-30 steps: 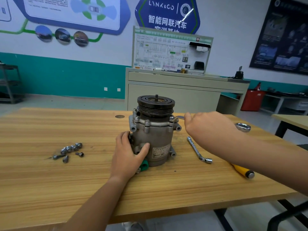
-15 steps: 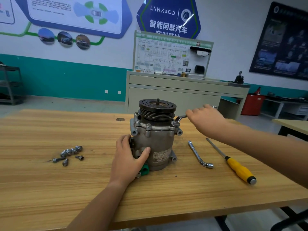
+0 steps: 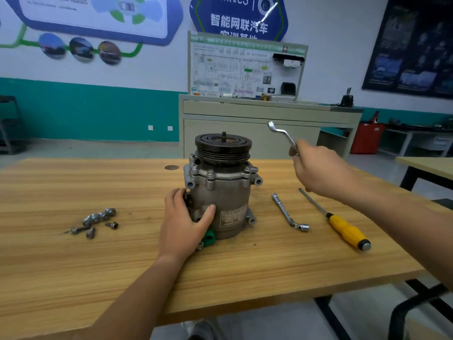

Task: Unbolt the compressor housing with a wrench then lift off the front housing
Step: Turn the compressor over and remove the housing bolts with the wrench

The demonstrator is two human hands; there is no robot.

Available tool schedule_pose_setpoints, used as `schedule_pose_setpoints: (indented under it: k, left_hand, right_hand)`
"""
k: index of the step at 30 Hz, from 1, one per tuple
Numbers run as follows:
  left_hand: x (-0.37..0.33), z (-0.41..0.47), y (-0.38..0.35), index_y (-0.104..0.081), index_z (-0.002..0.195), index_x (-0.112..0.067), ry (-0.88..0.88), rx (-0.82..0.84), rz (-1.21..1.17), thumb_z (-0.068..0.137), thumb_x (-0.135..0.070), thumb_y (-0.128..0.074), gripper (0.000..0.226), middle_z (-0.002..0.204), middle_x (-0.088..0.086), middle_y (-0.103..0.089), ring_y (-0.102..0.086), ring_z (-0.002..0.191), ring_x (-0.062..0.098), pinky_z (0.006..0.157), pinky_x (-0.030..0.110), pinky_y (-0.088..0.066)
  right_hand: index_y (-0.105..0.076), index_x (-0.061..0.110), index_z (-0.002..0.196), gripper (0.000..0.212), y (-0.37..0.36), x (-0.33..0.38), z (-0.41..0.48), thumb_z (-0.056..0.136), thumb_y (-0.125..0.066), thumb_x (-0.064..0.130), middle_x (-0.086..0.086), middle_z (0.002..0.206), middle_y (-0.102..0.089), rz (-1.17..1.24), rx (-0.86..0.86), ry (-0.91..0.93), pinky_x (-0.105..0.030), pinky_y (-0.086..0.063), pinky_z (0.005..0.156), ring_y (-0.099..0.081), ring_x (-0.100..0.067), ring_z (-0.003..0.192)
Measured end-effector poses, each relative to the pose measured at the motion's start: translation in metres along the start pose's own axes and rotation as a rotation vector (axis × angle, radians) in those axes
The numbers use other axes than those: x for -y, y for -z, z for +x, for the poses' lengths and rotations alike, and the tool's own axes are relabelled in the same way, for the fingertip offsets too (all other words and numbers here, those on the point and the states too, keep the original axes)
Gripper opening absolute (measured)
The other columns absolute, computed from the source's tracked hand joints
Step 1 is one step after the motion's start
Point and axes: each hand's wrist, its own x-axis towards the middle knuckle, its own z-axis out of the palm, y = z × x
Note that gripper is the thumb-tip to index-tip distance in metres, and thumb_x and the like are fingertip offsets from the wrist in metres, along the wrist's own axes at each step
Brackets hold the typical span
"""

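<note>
A grey metal compressor [image 3: 221, 192] stands upright on the wooden table [image 3: 122, 266], its black pulley [image 3: 222, 149] on top and bolts around the upper flange. My left hand [image 3: 182, 223] grips the lower left side of the body, thumb across the front. To the right of the pulley and above it, my right hand [image 3: 316, 166] holds a silver offset wrench [image 3: 282, 133] in the air. The wrench's ring end points up and left, clear of the compressor.
Several loose bolts [image 3: 96, 222] lie on the table to the left. An L-shaped socket wrench [image 3: 289, 213] and a yellow-handled screwdriver [image 3: 343, 225] lie to the right of the compressor. A beige cabinet [image 3: 269, 128] stands behind the table.
My right hand has lifted the wrench off the flange bolt at the compressor's right and raised it up and to the right. My left hand keeps its grip on the body.
</note>
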Motion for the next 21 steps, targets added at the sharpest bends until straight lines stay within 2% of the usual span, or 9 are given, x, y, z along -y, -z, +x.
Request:
schedule_pose_setpoints:
  k: [2,7,13,17,21]
  left_hand:
    - [0.0,0.0,0.0,-0.034,0.137,-0.013,-0.004,-0.011,0.006,0.071,-0.063,-0.05,0.085,0.137,-0.001,-0.032,-0.045,0.117,0.016,0.092,0.029,-0.04]
    - [-0.001,0.0,0.001,-0.033,0.138,-0.014,0.006,0.0,-0.011,0.071,-0.063,-0.051,0.085,0.138,-0.003,-0.03,-0.044,0.118,0.014,0.092,0.029,-0.04]
    - [-0.001,-0.001,0.0,-0.034,0.138,-0.014,0.004,-0.002,-0.017,0.072,-0.062,-0.051,0.083,0.138,-0.003,-0.03,-0.043,0.119,0.014,0.094,0.031,-0.041]
    - [0.001,-0.001,0.001,-0.033,0.138,-0.015,-0.001,-0.005,-0.018,0.071,-0.063,-0.05,0.084,0.138,-0.006,-0.029,-0.042,0.119,0.012,0.092,0.026,-0.037]
    - [0.001,0.0,0.0,-0.029,0.14,-0.015,0.02,0.019,-0.009,0.071,-0.066,-0.049,0.089,0.141,-0.008,-0.026,-0.041,0.121,0.011,0.093,0.027,-0.039]
  right_hand:
    - [-0.051,0.014,0.109,0.021,0.004,0.006,-0.009,0.096,-0.035,0.017,0.002,0.07,-0.047,-0.059,0.12,-0.001,-0.029,-0.036,0.05,-0.05,-0.017,0.064]
    - [-0.053,0.016,0.109,0.024,0.007,0.026,-0.016,0.091,-0.038,0.011,0.003,0.068,-0.044,-0.219,0.215,0.052,-0.027,-0.034,0.047,-0.045,-0.013,0.06]
    - [-0.051,0.012,0.107,0.022,0.02,0.046,-0.016,0.089,-0.041,0.005,0.002,0.059,-0.028,-0.557,0.216,0.243,-0.024,-0.021,0.041,-0.025,-0.012,0.048]
    - [-0.048,0.008,0.115,0.024,0.026,0.047,-0.016,0.092,-0.043,0.006,0.001,0.06,-0.026,-0.678,0.253,0.331,-0.025,-0.023,0.039,-0.024,-0.014,0.046]
    - [-0.049,0.012,0.109,0.017,0.027,0.045,-0.008,0.094,-0.041,0.01,0.002,0.061,-0.032,-0.687,0.287,0.339,-0.023,-0.032,0.043,-0.031,-0.012,0.049]
